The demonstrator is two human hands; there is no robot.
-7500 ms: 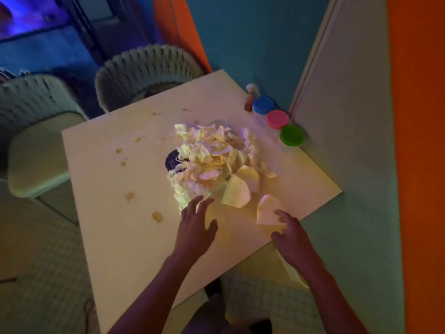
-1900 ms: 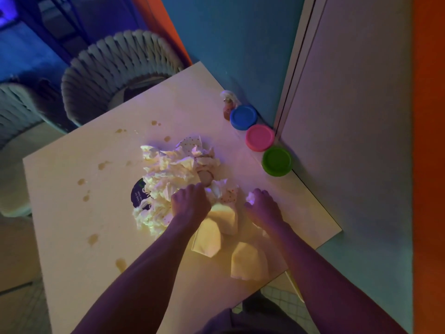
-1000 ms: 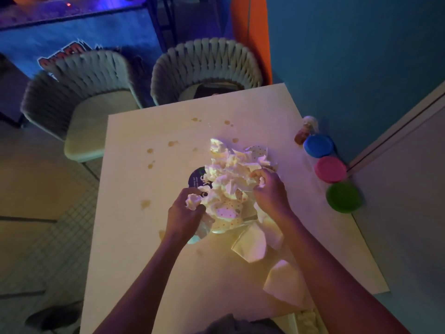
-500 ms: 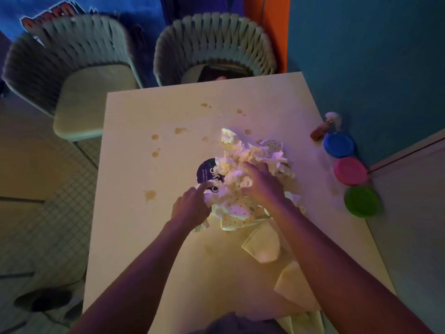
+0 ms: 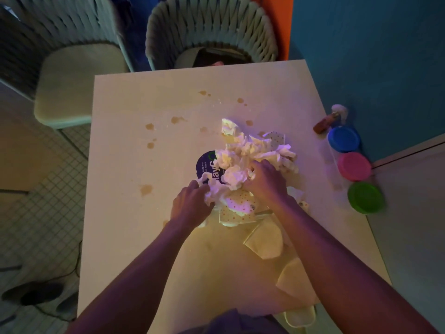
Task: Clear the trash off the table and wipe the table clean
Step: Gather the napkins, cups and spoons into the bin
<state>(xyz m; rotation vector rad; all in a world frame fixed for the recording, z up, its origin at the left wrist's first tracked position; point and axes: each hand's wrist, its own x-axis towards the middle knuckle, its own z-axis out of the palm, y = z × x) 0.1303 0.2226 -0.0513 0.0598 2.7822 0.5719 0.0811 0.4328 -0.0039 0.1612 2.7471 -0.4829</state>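
A heap of crumpled white paper napkins [image 5: 250, 150] lies in the middle of the pale square table [image 5: 134, 237], with polka-dot paper [image 5: 237, 206] at its near side and a dark round sticker [image 5: 207, 165] half under it. My left hand [image 5: 190, 204] grips the heap's near-left edge, fingers curled into the paper. My right hand [image 5: 266, 182] presses down on the heap with its fingers dug into the napkins. Two flat pale paper pieces [image 5: 265, 239] [image 5: 295, 283] lie near the table's front right. Brown spill stains [image 5: 146, 189] dot the tabletop.
Three tubs with blue [image 5: 343, 138], pink [image 5: 354, 166] and green [image 5: 364, 197] lids stand along the right edge by the wall, behind them a small brown bottle [image 5: 325, 122]. Two woven chairs [image 5: 212, 32] [image 5: 60, 56] stand at the far side. Dark shoes [image 5: 33, 294] lie on the tiled floor.
Both hands have closed in on the napkin heap and bunched it together. The right hand moved from the heap's right side onto its top. The camera leaned further over the table.
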